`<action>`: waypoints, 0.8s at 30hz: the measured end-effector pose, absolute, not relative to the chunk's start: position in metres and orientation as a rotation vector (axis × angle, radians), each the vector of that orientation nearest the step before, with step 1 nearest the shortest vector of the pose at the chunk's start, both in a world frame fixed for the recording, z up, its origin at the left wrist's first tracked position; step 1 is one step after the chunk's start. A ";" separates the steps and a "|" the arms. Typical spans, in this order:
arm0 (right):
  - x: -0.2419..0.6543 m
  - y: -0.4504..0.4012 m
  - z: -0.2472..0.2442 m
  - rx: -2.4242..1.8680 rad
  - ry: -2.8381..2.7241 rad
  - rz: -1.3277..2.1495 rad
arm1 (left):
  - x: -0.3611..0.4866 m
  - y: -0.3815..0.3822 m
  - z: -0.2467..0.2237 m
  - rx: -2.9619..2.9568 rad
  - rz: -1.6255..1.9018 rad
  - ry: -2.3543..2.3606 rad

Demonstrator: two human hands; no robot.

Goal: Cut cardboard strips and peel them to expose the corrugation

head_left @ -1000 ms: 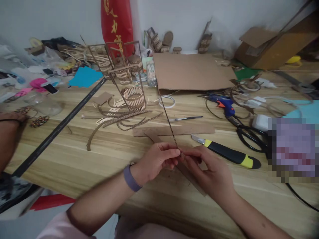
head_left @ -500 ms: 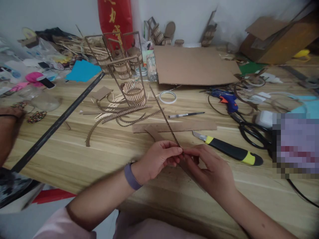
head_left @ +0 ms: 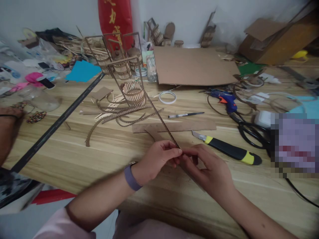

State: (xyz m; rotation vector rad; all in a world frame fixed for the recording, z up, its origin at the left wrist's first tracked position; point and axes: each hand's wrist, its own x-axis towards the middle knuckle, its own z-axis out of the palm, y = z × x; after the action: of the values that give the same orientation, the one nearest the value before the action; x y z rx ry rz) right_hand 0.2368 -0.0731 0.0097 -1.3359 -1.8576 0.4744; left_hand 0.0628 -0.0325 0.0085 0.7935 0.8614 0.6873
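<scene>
Between both hands runs a narrow corrugated cardboard strip [head_left: 161, 121], seen edge-on, its far end reaching up toward a small basket. My left hand [head_left: 159, 156] pinches the strip between thumb and fingers. Fingertips of my right hand [head_left: 209, 167] meet the left ones and are closed on the strip's near end, which they mostly hide. Just ahead lies a flat cardboard piece [head_left: 174, 127]. To the right of my right hand is a utility knife [head_left: 226, 147] with its blade out. Beyond stands the small tall-handled basket [head_left: 134, 94] of pale sticks and cardboard.
Loose cardboard strips [head_left: 109, 121] lie left of centre. A pen [head_left: 186, 115], a tape roll [head_left: 167, 97], a blue glue gun [head_left: 225, 99] and black scissors [head_left: 251, 134] lie farther off. A large cardboard sheet [head_left: 194, 66] is behind. Another person's arm [head_left: 8, 132] rests at left.
The strip's far end has swung slightly left and now crosses the edge of the basket. Both hands stay in nearly the same place, still pinching.
</scene>
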 end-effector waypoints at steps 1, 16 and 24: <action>0.237 -0.073 0.010 -1.346 -1.844 0.493 | 0.063 -0.033 0.009 0.819 0.689 0.864; 0.233 -0.065 0.012 -1.345 -1.069 1.588 | 0.059 -0.030 0.010 0.910 0.712 0.709; 0.239 -0.072 0.013 -1.372 -1.746 0.658 | 0.060 -0.030 0.009 0.891 0.719 0.776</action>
State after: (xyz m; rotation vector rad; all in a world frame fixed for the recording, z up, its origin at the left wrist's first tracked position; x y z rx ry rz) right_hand 0.2385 -0.0716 0.0129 -1.3717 -1.7459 0.6579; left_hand 0.0598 -0.0297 0.0087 0.8909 0.7764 0.7194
